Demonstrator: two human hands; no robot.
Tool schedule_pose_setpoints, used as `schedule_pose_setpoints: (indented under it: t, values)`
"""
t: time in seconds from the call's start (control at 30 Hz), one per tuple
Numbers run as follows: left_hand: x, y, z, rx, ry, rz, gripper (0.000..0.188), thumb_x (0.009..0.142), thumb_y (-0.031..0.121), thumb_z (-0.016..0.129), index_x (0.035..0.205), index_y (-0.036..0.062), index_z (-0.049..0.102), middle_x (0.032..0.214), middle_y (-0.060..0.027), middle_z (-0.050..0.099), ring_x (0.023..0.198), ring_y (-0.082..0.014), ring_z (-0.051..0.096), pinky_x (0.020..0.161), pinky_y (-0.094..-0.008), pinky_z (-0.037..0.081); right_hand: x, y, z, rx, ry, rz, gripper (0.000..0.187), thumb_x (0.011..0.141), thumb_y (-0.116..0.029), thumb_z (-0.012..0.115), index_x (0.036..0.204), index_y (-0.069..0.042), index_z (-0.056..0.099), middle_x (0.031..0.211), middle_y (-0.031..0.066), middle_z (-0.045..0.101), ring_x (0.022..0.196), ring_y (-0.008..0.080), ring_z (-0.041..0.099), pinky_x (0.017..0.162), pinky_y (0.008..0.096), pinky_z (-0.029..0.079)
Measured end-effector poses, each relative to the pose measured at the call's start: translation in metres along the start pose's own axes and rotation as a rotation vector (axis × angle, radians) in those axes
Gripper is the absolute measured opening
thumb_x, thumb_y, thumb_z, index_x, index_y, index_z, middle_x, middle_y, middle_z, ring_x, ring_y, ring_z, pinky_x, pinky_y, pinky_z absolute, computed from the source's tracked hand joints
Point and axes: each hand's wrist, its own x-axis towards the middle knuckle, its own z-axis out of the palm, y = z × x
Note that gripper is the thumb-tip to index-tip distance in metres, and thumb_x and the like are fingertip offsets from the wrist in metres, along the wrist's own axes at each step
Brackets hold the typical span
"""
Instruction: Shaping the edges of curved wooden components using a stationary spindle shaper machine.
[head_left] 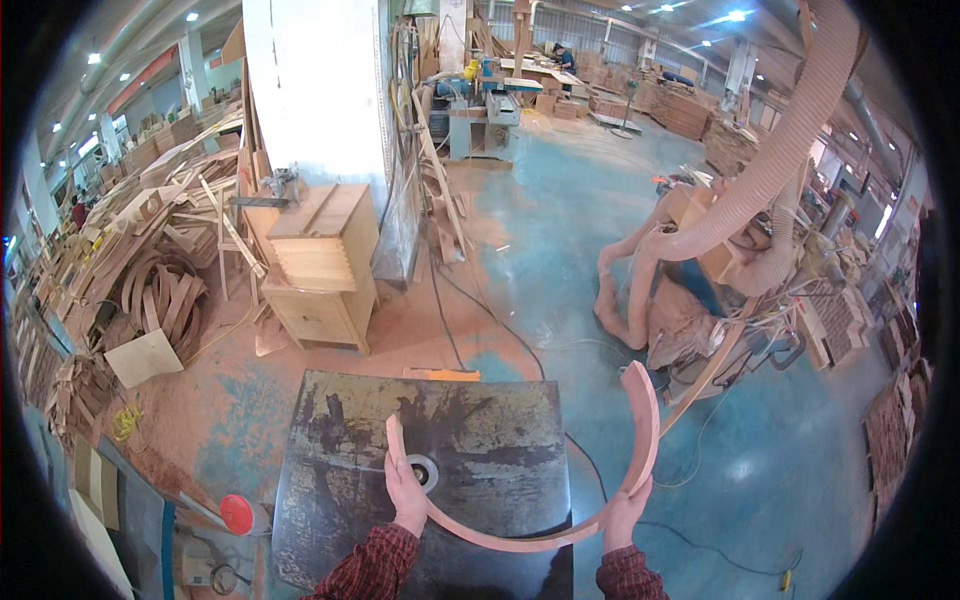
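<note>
A curved, pinkish wooden strip [646, 430], bent like a wide U, is held in both my hands over a dark, worn metal machine table [345, 440]. My left hand [405, 497] is closed round its left arm, close to a light ring with a dark centre [423, 472] set in the tabletop. On the other side, my right hand [626, 515] grips the strip beyond the table's right edge. The strip's bottom bend lies near me, and its two ends point away. Whether the strip touches the tabletop, I cannot tell.
An orange bar [442, 374] lies at the table's far edge. Beyond stands a wooden cabinet [318, 270] by a white pillar. Thick dust hoses [760, 150] hang at the right. Cables cross the dusty floor. A red-topped container [238, 515] sits left of the table.
</note>
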Motion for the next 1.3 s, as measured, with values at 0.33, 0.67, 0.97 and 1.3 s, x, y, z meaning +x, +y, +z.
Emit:
schedule_pose_setpoints:
  t: [0.33,0.67,0.97,1.3]
  values:
    - [0.022,-0.011,0.006,0.011,0.104,0.064,0.048,0.109,0.023,0.039,0.146,-0.0073,0.043,0.131,-0.0217,0.059,0.119,-0.0316,0.057,0.103,-0.0368,0.042,0.011,-0.001,0.020,0.055,-0.023,-0.006,0.078,0.080,0.015,0.043,0.155,0.002,0.028,0.141,0.0160,0.046,0.128,0.0273,0.049,0.108,0.0334,0.039]
    - [0.049,-0.007,0.000,0.029,0.071,-0.004,0.049,0.108,0.022,0.036,0.148,-0.0050,0.042,0.138,-0.0176,0.055,0.125,-0.0285,0.054,0.107,-0.0369,0.041,0.013,-0.009,0.048,0.032,-0.019,-0.082,0.078,0.079,0.014,0.044,0.154,0.002,0.030,0.143,0.0173,0.046,0.133,0.0290,0.047,0.113,0.0357,0.035]
    - [0.078,0.004,-0.004,0.007,0.081,0.100,0.047,0.109,0.023,0.038,0.147,-0.0051,0.044,0.131,-0.0190,0.059,0.118,-0.0279,0.058,0.102,-0.0374,0.044,0.015,-0.012,0.080,0.013,0.013,-0.123,0.068,0.085,0.010,0.042,0.152,0.005,0.032,0.140,0.0166,0.048,0.128,0.0271,0.049,0.111,0.0345,0.037]
    - [0.127,-0.021,-0.025,0.096,0.138,0.067,0.048,0.108,0.023,0.043,0.145,-0.0085,0.045,0.127,-0.0208,0.061,0.115,-0.0291,0.057,0.100,-0.0373,0.044,0.012,-0.021,0.124,0.095,-0.055,-0.055,0.074,0.083,0.009,0.046,0.154,0.009,0.025,0.152,0.0222,0.039,0.142,0.0311,0.040,0.120,0.0371,0.027]
